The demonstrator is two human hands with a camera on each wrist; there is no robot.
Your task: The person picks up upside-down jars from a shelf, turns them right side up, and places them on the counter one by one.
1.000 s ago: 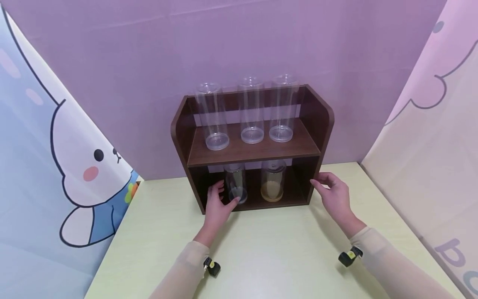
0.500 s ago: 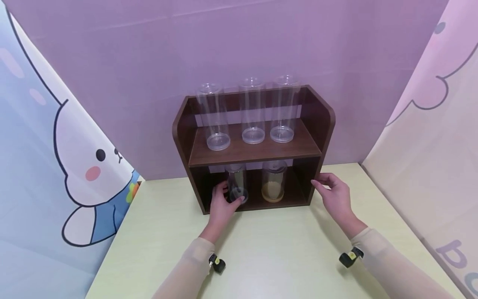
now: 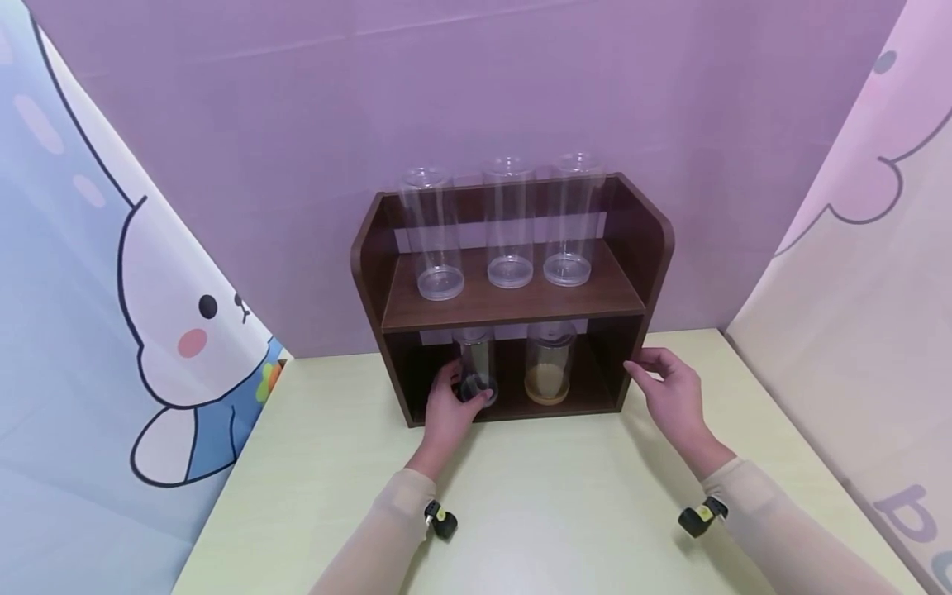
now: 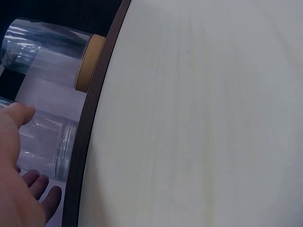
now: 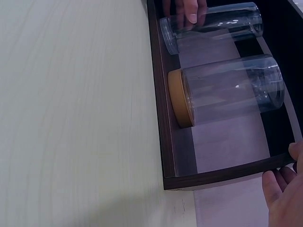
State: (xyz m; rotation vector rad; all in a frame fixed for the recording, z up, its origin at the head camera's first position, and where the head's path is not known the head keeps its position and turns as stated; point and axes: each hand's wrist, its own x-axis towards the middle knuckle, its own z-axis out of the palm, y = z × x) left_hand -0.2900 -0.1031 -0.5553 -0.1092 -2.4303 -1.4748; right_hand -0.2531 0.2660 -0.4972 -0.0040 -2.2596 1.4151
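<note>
In the lower compartment of a dark brown two-tier shelf, a clear cylindrical jar stands with its ridged end down. My left hand reaches in and holds this jar low down, thumb on the near side and fingers round the far side. To its right stands a second clear jar, its tan lid at the bottom. My right hand pinches the front edge of the shelf's right side panel between thumb and fingers.
On the upper tier stand three tall clear cylinders: left, middle and right. The shelf sits on a pale wooden table, against a purple cloth backdrop. Printed cloths hang at both sides.
My left hand has moved a little to the right and closed in round the clear jar. The right hand stays at the side panel. The head view has shifted slightly.
</note>
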